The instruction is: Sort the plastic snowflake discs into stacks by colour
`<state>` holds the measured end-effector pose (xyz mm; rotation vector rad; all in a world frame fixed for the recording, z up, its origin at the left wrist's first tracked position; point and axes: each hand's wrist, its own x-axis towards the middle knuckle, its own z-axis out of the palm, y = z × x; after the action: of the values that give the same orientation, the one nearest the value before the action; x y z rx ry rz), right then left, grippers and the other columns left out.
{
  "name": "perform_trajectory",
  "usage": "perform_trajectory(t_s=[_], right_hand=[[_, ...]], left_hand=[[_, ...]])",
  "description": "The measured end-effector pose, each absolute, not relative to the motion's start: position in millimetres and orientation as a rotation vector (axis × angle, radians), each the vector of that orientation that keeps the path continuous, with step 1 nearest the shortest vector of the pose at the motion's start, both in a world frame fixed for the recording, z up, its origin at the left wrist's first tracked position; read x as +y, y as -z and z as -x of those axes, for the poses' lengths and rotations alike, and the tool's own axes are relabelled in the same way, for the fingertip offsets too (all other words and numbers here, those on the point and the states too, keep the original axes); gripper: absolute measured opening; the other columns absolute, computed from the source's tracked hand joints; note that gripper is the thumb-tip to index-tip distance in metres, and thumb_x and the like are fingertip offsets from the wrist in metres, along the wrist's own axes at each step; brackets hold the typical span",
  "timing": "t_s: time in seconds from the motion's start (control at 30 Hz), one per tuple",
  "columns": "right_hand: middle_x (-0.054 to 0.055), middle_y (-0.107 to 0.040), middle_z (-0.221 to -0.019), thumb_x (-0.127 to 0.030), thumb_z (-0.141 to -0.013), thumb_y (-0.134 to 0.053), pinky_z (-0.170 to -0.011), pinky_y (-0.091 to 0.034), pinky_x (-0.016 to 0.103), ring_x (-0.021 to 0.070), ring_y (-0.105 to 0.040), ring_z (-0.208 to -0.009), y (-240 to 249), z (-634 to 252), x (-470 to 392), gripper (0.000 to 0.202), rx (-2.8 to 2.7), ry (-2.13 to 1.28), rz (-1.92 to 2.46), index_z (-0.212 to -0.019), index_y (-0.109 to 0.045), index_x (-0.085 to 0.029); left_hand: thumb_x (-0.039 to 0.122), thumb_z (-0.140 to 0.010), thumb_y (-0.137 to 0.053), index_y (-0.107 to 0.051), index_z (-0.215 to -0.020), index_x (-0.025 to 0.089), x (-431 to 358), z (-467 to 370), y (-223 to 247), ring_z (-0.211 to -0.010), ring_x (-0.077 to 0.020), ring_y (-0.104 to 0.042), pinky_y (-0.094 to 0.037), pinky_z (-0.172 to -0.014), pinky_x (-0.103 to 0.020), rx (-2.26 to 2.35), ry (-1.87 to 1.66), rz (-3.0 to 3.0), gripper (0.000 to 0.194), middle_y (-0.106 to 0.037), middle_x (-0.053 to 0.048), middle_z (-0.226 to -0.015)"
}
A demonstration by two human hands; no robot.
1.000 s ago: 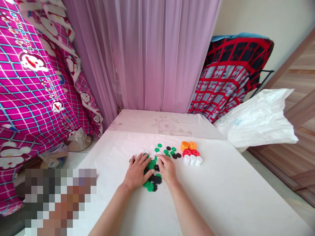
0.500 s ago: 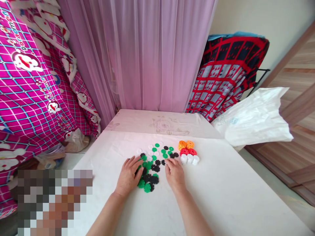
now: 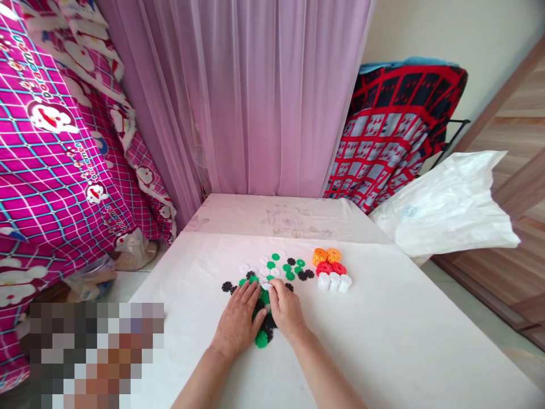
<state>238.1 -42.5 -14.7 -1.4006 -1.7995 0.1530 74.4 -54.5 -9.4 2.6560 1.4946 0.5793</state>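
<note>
Small notched plastic snowflake discs lie scattered in the middle of the table. My left hand [image 3: 239, 319] rests flat, fingers stretched out, on black and green discs. Close beside it, my right hand [image 3: 288, 309] has its fingers bent together at a white disc [image 3: 266, 286], which it appears to pinch. A green disc [image 3: 261, 339] and several black discs [image 3: 269, 325] show below and between the hands. More green discs [image 3: 286, 268] and loose white discs [image 3: 244, 268] lie beyond the fingertips. Part of the pile is hidden under my hands.
To the right stand orange stacks [image 3: 327, 256], red stacks [image 3: 331, 268] and white stacks [image 3: 335, 282] of discs. A white plastic bag [image 3: 451, 204] hangs at the table's right edge. The white table [image 3: 374, 352] reaches back to a purple curtain [image 3: 281, 102].
Both hands have come closer together over the pile. My right hand has moved left, its fingers now bent at a white disc. Black discs show left of my left hand.
</note>
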Motion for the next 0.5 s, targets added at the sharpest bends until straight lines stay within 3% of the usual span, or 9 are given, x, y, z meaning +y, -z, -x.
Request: perform_trajectory(t_s=[0.5], right_hand=[[0.006,-0.073,-0.088,-0.022,-0.096,-0.042,-0.076,-0.046,0.028,0.0185,-0.065,-0.082,23.6,-298.1,-58.3,0.030,-1.653,0.144,1.566,-0.096,-0.072,-0.022]], left_hand=[[0.041,-0.097,-0.044,-0.061,-0.132,0.021,-60.7,-88.2,11.0,-0.135,-0.0283,-0.050,-0.041,-0.114,-0.052,1.517,-0.710,-2.554,0.044,-0.061,-0.009,-0.139]])
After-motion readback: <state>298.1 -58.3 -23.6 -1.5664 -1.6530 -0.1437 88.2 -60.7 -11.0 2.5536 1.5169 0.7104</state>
